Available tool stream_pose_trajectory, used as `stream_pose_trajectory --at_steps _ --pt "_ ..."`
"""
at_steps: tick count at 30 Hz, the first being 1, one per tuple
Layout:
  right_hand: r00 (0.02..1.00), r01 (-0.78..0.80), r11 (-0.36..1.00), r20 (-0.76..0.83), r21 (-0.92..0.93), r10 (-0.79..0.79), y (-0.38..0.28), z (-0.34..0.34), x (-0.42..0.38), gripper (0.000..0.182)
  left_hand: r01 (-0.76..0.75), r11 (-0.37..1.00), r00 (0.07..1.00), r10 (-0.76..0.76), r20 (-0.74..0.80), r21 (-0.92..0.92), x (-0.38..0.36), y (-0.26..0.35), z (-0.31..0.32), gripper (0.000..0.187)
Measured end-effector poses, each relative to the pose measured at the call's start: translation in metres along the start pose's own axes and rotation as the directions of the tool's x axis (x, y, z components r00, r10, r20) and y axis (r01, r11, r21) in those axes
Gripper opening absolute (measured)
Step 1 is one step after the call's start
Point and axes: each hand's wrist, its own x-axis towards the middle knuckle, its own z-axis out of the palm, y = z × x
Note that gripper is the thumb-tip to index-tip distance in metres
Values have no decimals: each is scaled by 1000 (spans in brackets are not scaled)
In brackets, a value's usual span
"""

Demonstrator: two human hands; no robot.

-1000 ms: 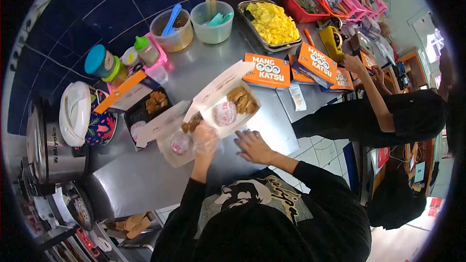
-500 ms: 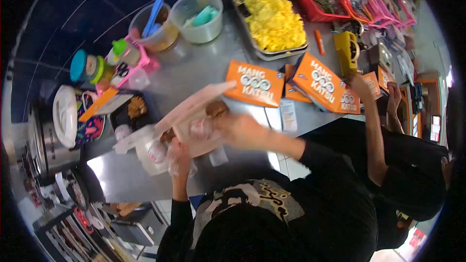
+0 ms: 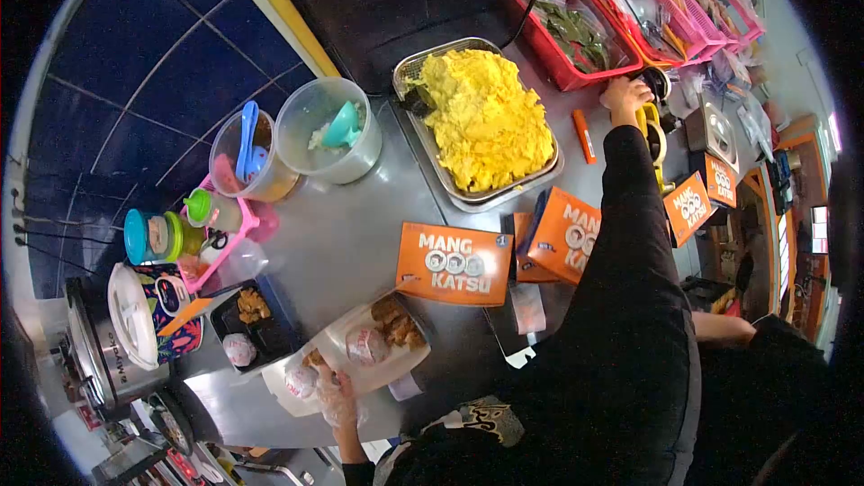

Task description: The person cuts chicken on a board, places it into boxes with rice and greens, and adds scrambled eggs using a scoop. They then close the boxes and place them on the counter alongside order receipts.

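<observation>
My left hand [image 3: 337, 400], in a clear plastic glove, is at the front box [image 3: 292, 400], its fingers bent beside a wrapped ball [image 3: 301, 382] and brown food. What the fingertips hold is hidden. Right of it, a second pale box [image 3: 417, 362] contains a wrapped ball [image 3: 367, 346] and brown pieces [image 3: 396, 322]. My right hand [image 3: 627, 93] reaches far to the back right, fingers apart, beside a yellow tape dispenser [image 3: 654, 146] and a dark round item [image 3: 658, 83]. Nothing shows in its grasp.
Orange printed boxes [image 3: 454, 264] lie centre and right. Behind them is a metal tray [image 3: 423, 139] of yellow food. Tubs [image 3: 328, 148], a black tray [image 3: 266, 335] and a cooker [image 3: 108, 342] stand left. A red basket [image 3: 565, 72] is at the back; a co-worker's arm [image 3: 723, 328] is right.
My right hand has moved from the pale boxes to the back right. My left hand stays at the boxes. The co-worker's hand has left the tape dispenser. The view has shifted.
</observation>
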Motion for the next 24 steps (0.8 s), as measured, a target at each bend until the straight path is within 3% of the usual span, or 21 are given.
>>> stream_pose_trajectory --at_steps 2,4,6,7,9,10,11,13,14,15,16,17,18,19,20,21,23,24 --pt "991 -28 995 -133 -98 15 -5 20 12 56 12 998 1000 -11 17 -59 1 -7 3 20" --pt "994 -22 993 -111 -114 9 -9 31 31 48 32 992 999 -30 19 -124 5 3 2 21" --pt "998 27 995 -54 -99 -33 -10 38 40 39 -61 989 997 55 -48 -138 10 31 -9 19" --pt "998 61 998 5 32 -61 -9 42 49 34 -55 989 997 48 -55 -134 10 29 -10 19" --pt "990 108 973 -116 206 -85 -10 58 57 29 -88 983 995 78 -64 -163 11 25 -7 17" --pt "988 52 938 -155 343 2 -10 60 60 23 -82 983 995 71 -68 -165 11 20 -4 17" --pt "987 59 938 -158 340 -5 -6 63 68 23 -52 990 998 48 -33 -128 10 13 -3 16" --pt "983 108 842 -182 528 -13 0 71 84 21 -15 996 1000 15 0 -89 5 9 -5 15" --pt "963 193 845 -260 499 -66 9 48 61 22 15 987 1000 -15 1 -163 8 14 -7 15" --pt "951 226 805 -304 549 -60 16 55 71 23 42 970 999 -43 0 -238 10 20 -8 15" --pt "918 278 839 -387 468 -88 26 66 99 23 47 969 999 -50 -7 -242 10 28 -8 15" --pt "878 320 868 -463 380 -122 33 84 131 23 143 944 984 -168 -61 -296 7 37 -9 17" --pt "883 272 913 -457 304 -111 44 44 99 22 234 906 951 -288 -108 -353 0 39 -12 18" --pt "885 228 947 -453 227 -105 64 22 95 22 94 963 955 -159 -249 -254 -7 7 12 21" --pt "855 336 869 -505 362 -121 80 6 90 23 -28 991 928 -22 -371 -128 -19 -27 33 25" --pt "822 445 756 -553 480 -133 91 -15 76 24 -90 994 933 64 -353 -59 -24 -11 19 29" --pt "862 505 721 -312 474 -399 96 -83 33 14 -265 958 906 285 -312 106 -17 3 19 39" --pt "744 634 476 -313 609 -590 88 -117 -18 15 -377 904 862 422 -281 199 -12 -3 29 43"
